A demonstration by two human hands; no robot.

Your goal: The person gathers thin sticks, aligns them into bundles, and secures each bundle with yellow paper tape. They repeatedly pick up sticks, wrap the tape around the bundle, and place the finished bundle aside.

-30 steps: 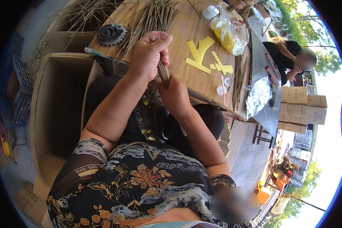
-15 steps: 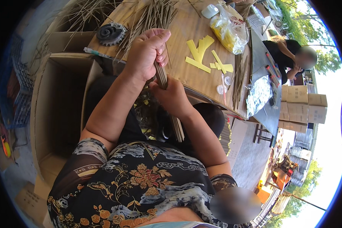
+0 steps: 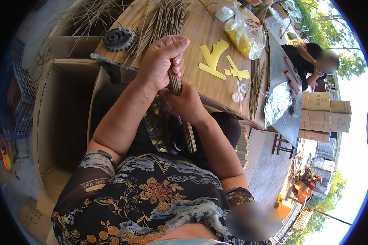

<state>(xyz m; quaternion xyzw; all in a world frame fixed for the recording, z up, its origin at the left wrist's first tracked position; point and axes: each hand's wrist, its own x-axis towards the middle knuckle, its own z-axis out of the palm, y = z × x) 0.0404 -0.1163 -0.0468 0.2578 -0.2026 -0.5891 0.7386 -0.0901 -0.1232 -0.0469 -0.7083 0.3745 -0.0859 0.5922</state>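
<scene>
A bundle of thin brown sticks (image 3: pixel 175 85) slants through both my hands, its lower ends showing past my right wrist above my lap. My left hand (image 3: pixel 164 61) is closed round the upper end, which its fingers hide. Lower down, my right hand (image 3: pixel 185 102) wraps the middle of the same bundle. Beyond my hands, many loose brown sticks (image 3: pixel 161 26) lie heaped on the wooden table (image 3: pixel 198 34). Yellow paper strips (image 3: pixel 214 57) are spread to the right of my left hand.
An open cardboard box (image 3: pixel 63 118) stands at my left. By the stick heap sits a dark toothed wheel (image 3: pixel 119 38). A plastic bag with yellow contents (image 3: pixel 245 34) and small round containers (image 3: pixel 237 97) are on the table. Another person (image 3: pixel 304 61) is at the far right, near stacked cartons (image 3: pixel 319 114).
My left hand has come slightly down and to the right along with the bundle's upper part. My right hand keeps nearly the same place, and both still grip the sticks.
</scene>
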